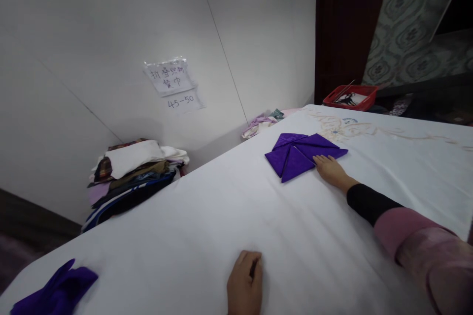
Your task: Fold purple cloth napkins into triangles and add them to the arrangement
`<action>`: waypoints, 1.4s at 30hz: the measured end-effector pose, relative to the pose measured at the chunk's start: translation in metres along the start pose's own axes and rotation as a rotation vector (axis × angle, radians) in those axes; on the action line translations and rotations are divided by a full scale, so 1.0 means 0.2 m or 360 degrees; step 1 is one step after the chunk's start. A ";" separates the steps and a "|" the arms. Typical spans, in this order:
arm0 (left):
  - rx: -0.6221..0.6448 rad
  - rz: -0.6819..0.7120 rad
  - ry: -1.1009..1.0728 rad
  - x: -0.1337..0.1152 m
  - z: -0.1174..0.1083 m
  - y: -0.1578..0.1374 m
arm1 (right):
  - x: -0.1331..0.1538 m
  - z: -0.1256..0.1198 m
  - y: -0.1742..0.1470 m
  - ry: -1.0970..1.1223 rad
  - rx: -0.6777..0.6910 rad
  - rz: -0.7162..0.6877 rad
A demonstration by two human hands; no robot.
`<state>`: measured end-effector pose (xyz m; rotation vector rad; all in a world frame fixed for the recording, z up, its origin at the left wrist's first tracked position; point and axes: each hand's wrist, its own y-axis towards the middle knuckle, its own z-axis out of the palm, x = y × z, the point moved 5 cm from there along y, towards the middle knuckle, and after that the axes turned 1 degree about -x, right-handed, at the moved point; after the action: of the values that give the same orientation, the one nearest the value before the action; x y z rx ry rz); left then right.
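Note:
A purple cloth napkin (295, 155), folded into several pointed triangles, lies flat on the white tablecloth (207, 226). My right hand (331, 171) rests beside it, palm down and fingers stretched out, the fingertips at the napkin's near right edge. At the bottom middle, my left hand (244, 283) lies on the tablecloth with its fingers curled in and the thumb alongside; I see nothing in it. Another purple cloth (59, 290), bunched with raised points, sits at the table's lower left corner, partly cut off by the frame.
A pile of folded clothes (136, 177) stands by the wall beyond the table's left edge. More cloths (260, 125) lie behind the far edge. A red basket (365, 101) is at the back right. Handwritten paper signs (170, 78) hang on the wall.

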<state>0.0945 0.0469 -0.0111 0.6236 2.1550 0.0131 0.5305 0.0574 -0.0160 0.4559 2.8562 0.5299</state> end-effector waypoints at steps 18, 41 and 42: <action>0.0193 0.0024 0.0145 -0.05 -0.03 0.01 | 0.02 -0.03 -0.02 -0.0065 -0.0220 -0.0073; 0.0196 0.0146 0.0206 -0.09 -0.05 -0.03 | -0.36 -0.12 -0.23 0.0047 0.0002 0.0464; 0.0196 0.0143 0.0205 -0.09 -0.05 -0.03 | -0.35 -0.11 -0.22 0.0064 0.0023 0.0443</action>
<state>0.0930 0.0351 0.0077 0.8100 2.2628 -0.0317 0.5799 -0.0116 -0.0024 0.8629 2.8518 0.5698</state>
